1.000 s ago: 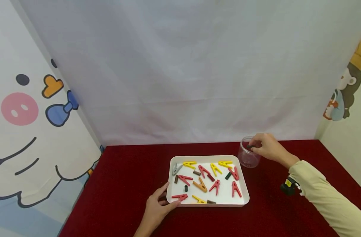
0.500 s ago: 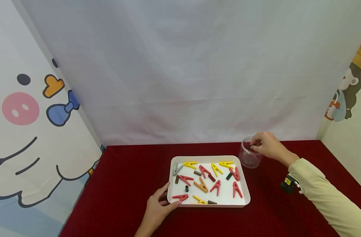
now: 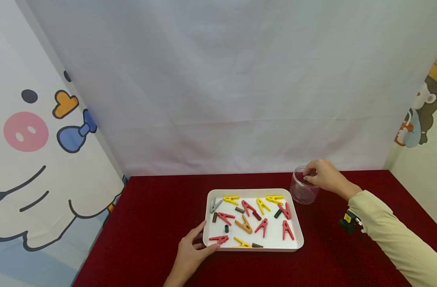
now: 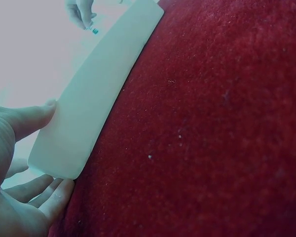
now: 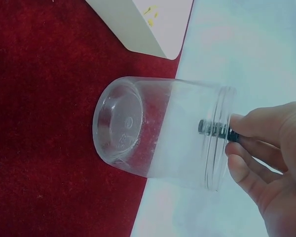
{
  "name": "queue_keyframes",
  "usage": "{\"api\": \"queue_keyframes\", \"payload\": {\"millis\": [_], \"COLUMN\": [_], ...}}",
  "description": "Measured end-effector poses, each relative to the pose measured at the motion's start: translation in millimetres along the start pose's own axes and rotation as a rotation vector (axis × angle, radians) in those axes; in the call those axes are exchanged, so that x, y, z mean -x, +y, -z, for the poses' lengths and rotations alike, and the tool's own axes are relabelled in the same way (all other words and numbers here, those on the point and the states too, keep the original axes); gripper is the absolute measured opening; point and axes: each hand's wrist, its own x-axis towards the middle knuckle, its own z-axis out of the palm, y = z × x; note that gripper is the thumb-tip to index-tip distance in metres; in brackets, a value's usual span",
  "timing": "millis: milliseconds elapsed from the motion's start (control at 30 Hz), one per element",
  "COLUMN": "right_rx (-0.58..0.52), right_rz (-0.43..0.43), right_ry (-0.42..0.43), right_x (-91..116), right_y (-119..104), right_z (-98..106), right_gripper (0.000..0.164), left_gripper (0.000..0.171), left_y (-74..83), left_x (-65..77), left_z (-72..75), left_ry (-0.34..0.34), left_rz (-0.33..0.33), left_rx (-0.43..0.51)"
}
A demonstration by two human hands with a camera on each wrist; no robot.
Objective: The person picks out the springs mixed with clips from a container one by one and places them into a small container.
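Observation:
Between thumb and fingers, my right hand (image 3: 326, 176) pinches a small dark coil spring (image 5: 214, 129), upright at the mouth of a clear plastic jar (image 3: 304, 194). The spring's lower end sits inside the jar's rim, above its bare bottom. My left hand (image 3: 191, 250) grips the near left corner of a white tray (image 3: 297, 241), thumb at the front rim and fingers against the side. In the tray lie red, yellow, orange and grey plastic clips, among them an orange clip (image 3: 244, 225), with several springs such as a brown spring (image 3: 239, 209).
Dark red cloth (image 3: 161, 215) covers the table. A pale curtain (image 3: 218, 99) hangs behind it, with cartoon-printed panels at both sides. The jar stands just beyond the tray's far right corner. A black wrist camera (image 3: 349, 223) is strapped to the right wrist.
My right hand has turned the spring from lying sideways above the jar to pointing down at its mouth. My left hand stays on the tray corner.

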Motion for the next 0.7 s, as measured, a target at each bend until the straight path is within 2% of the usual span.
{"api": "queue_keyframes", "payload": {"millis": [367,567,700], "right_rx": [-0.035,-0.033,-0.036], "right_rz": [-0.019,-0.019,-0.005], "right_ry": [0.005,0.008,0.009], "right_x": [0.3,0.9,2.6], "right_y": [0.0,-1.8,-3.4], "right_z": [1.8,2.4,1.9], "right_gripper": [0.013,0.013,0.012], "left_gripper": [0.079,0.077,0.076], "left_y": [1.2,26.9,36.8], "left_x": [0.3,10.1,14.9], "left_z": [0.0,3.1,4.4], "left_ry": [0.0,-0.004,-0.009], "left_rz": [-0.007,-0.019,-0.033], "left_rx": [-0.011,0.011,0.016]}}
